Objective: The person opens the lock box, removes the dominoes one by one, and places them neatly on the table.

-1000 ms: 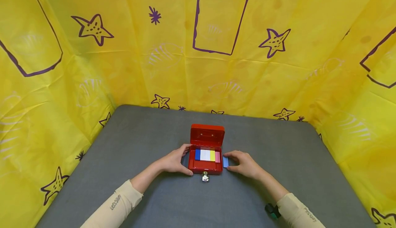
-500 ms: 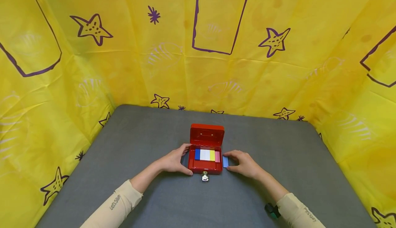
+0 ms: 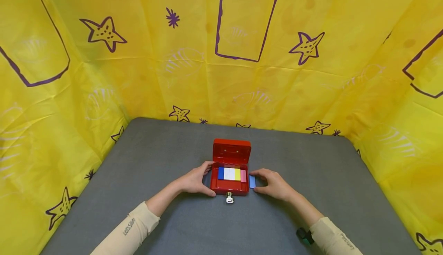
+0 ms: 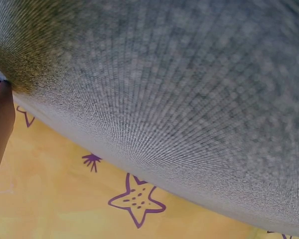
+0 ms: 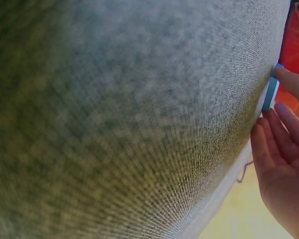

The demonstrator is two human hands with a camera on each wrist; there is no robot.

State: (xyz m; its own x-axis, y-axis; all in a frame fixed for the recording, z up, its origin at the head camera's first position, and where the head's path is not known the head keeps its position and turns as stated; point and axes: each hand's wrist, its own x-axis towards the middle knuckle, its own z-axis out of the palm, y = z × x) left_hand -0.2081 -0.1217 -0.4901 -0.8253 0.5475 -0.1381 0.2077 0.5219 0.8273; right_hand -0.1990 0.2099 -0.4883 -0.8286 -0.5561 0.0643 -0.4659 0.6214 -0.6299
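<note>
In the head view a small red metal cash box [image 3: 230, 187] stands on the grey table with its lid [image 3: 232, 151] raised. Inside lies a row of flat blocks: a dark blue block [image 3: 220, 173], white ones [image 3: 229, 173], a yellow block [image 3: 237, 174] and a pink block [image 3: 243, 175]. My left hand [image 3: 194, 179] holds the box's left side, thumb at the front corner and fingers at the back. Just right of the box, my right hand [image 3: 273, 184] pinches a light blue block [image 3: 252, 181] by its ends; the right wrist view also catches this block [image 5: 271, 93] between thumb and fingers.
A silver latch [image 3: 230, 197] juts from the box's front. Yellow cloth walls [image 3: 194, 74] with purple drawings enclose the back and sides of the grey table [image 3: 221, 228]. A dark band with a green part [image 3: 305, 235] is at my right wrist.
</note>
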